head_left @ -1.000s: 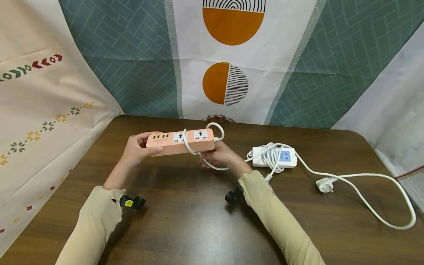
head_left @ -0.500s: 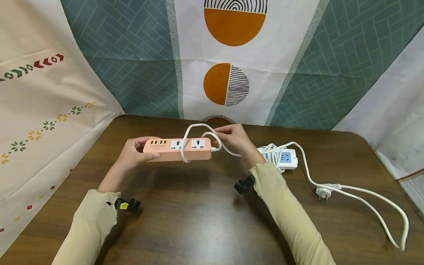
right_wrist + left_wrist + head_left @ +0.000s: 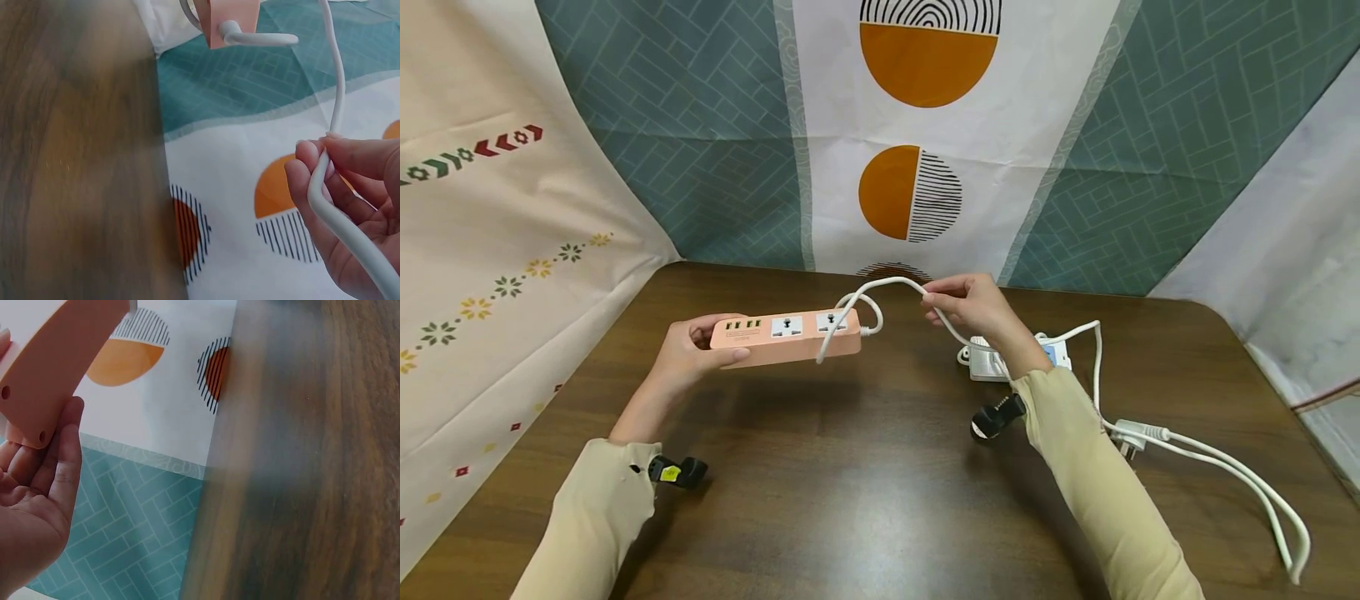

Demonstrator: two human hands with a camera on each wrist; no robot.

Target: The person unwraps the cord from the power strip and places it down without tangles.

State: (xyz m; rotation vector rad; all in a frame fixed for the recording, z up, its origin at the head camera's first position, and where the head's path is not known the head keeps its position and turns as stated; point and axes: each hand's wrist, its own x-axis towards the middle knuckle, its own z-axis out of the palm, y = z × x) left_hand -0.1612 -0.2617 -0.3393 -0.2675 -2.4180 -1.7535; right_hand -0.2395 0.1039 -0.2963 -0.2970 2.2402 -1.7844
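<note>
My left hand (image 3: 683, 354) grips the left end of a pink power strip (image 3: 752, 353), held up over the table with its sockets and USB ports facing up. In the left wrist view, fingers curl under the strip's pink underside (image 3: 59, 375). A white cord (image 3: 880, 281) leaves the strip's right end, loops back over its front and rises to my right hand (image 3: 977, 308). Thumb and fingertips of that hand pinch the cord, as the right wrist view shows of the cord (image 3: 337, 81). From there it runs behind the right forearm toward the table's right side.
On the table (image 3: 850, 467), a white power strip (image 3: 988, 363) with blue socket faces lies partly behind my right forearm. A white plug (image 3: 1131, 437) rests right of it, with a cord loop (image 3: 1285, 525) near the right edge. Patterned cloths hang behind and at the left.
My right hand has moved from under the pink strip's right end up and rightward, drawing the cord off the strip. The left hand and strip have shifted slightly left; the cord at right has shifted.
</note>
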